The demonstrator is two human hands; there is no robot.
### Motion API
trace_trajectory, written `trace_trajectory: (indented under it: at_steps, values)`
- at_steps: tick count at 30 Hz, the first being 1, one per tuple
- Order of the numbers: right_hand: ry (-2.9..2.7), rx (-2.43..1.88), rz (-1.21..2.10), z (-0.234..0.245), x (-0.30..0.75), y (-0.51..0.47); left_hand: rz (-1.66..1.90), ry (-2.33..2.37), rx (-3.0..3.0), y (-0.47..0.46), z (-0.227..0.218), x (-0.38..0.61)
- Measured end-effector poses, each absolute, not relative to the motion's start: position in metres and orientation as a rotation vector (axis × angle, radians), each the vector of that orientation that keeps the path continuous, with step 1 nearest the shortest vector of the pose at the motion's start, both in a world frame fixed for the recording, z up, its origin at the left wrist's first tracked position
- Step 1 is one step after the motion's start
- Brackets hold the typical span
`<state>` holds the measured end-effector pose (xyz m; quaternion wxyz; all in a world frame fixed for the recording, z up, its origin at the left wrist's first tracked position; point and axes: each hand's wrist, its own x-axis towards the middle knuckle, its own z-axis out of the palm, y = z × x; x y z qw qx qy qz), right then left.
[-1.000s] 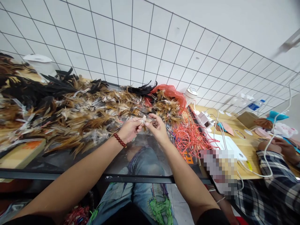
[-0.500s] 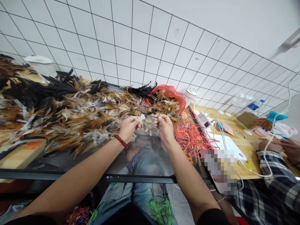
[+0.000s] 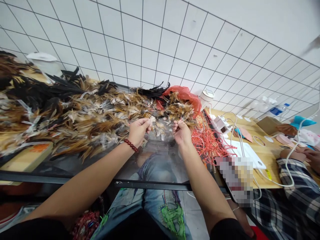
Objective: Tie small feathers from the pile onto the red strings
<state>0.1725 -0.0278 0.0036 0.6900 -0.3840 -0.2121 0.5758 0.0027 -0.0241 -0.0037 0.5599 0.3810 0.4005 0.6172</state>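
Observation:
Over the front edge of the feather pile, my left hand (image 3: 139, 131) is closed in a pinch, with a small pale feather (image 3: 152, 120) showing at its thumb and fingertip. A red bead bracelet (image 3: 131, 145) circles that wrist. My right hand (image 3: 182, 132) hangs a short way to the right, its fingers curled together; anything in them is hidden or too small to make out. Brown, tan and white feathers (image 3: 97, 123) lie heaped to the left and behind my hands. Pale loose feathers (image 3: 161, 128) lie between the two hands on the dark glossy tabletop (image 3: 157, 166).
A red plastic bag (image 3: 183, 93) sits behind more feathers. Tangled red string (image 3: 210, 143) lies right of my right hand. Beyond are a phone (image 3: 233, 181), white cables and a white board (image 3: 247, 155). At far right are a person's plaid sleeves (image 3: 297, 175). Wire mesh (image 3: 150, 43) stands behind.
My hands have moved farther apart, the right one shifting to the right. The whole view has also shifted slightly.

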Motion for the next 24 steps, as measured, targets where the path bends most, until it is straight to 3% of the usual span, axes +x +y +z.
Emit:
trace_trajectory:
  at_steps: [8, 20, 24]
  values:
    - [-1.023, -0.770, 1.539, -0.001, 0.153, -0.040, 1.072, 0.754, 0.894, -0.035, 0.003, 0.004]
    - [-1.258, -0.874, 1.257, 0.000, 0.152, -0.041, 0.901, 0.697, 1.008, -0.036, -0.001, 0.000]
    - [-1.227, -0.944, 1.037, -0.002, 0.154, -0.039, 1.112, 0.852, 1.240, -0.034, -0.001, 0.002]
